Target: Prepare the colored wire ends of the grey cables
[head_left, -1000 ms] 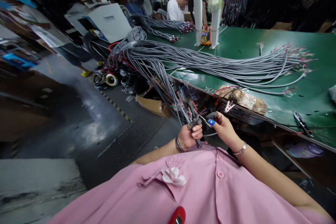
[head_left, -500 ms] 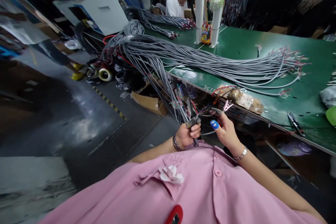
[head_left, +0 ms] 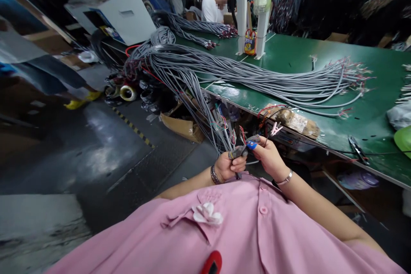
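My left hand is wrapped around grey cables, with grey coverings on its thumb and finger. Thin coloured wires rise from the stripped cable end between my hands. My right hand, with blue tape on the thumb and a grey covering on a finger, pinches at the base of these wires, close to my left fingertips. Exactly which strands it holds is hidden. A pink clothespin is just beyond my right hand. The cables run back to a large grey cable bundle draped over the green table.
A taped cardboard-like block lies at the table's front edge, with pliers-like cutters farther right. White posts stand on the table. Below are an open carton and tape rolls. One person sits behind; another person's legs are at left.
My right hand has moved left and its thumb has closed against the fingers at the wires by my left hand. My left hand keeps its hold. The person at left has shifted further left.
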`<state>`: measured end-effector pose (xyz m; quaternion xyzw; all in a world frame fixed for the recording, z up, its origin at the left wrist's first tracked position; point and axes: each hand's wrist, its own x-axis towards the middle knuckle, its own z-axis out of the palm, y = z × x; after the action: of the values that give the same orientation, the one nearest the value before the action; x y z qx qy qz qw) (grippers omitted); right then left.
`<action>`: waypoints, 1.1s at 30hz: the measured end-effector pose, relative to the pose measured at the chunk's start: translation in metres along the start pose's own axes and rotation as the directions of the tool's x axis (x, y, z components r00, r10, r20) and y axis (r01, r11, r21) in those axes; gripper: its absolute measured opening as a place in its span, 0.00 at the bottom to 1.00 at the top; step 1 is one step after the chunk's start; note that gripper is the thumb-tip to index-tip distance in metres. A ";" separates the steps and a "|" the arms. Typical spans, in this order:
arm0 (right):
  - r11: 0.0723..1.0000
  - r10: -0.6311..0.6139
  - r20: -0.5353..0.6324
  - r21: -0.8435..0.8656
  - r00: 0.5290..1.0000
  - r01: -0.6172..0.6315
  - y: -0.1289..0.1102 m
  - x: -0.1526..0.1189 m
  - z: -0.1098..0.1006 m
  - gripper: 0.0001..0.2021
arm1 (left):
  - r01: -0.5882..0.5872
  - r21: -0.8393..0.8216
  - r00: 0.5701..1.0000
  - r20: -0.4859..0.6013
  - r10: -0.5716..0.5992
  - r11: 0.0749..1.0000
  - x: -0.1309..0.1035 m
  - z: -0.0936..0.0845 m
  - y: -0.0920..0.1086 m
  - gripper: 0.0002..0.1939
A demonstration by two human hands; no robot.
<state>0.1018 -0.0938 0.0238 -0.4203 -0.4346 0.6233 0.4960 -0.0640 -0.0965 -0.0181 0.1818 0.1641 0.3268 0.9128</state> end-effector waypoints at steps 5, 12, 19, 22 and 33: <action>0.981 0.173 -0.012 0.087 0.985 -0.171 0.011 -0.001 -0.004 0.16 | -0.009 0.183 1.000 0.008 0.008 0.983 0.002 -0.006 -0.002 0.08; 0.869 -0.097 -0.113 -0.494 0.989 0.029 0.054 0.018 -0.034 0.13 | 0.022 0.410 0.999 -0.036 -0.008 0.912 -0.001 -0.007 -0.010 0.17; 0.876 0.042 -0.143 -0.471 0.989 -0.105 0.076 0.010 -0.068 0.21 | -0.174 0.361 0.971 -0.092 0.221 0.916 0.009 0.007 0.005 0.15; 0.886 0.022 -0.047 -0.462 0.999 -0.041 0.064 -0.005 -0.069 0.21 | -0.226 0.321 0.953 -0.123 0.278 0.920 0.012 0.011 0.013 0.14; 0.822 -0.206 0.163 -0.506 0.965 0.261 0.020 -0.032 -0.038 0.10 | -0.247 0.607 0.850 -0.238 0.469 0.755 0.019 0.021 -0.001 0.20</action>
<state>0.1384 -0.1235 -0.0025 -0.4507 -0.6603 0.4364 0.4129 -0.0411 -0.0897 -0.0035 0.4009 0.3849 0.4650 0.6891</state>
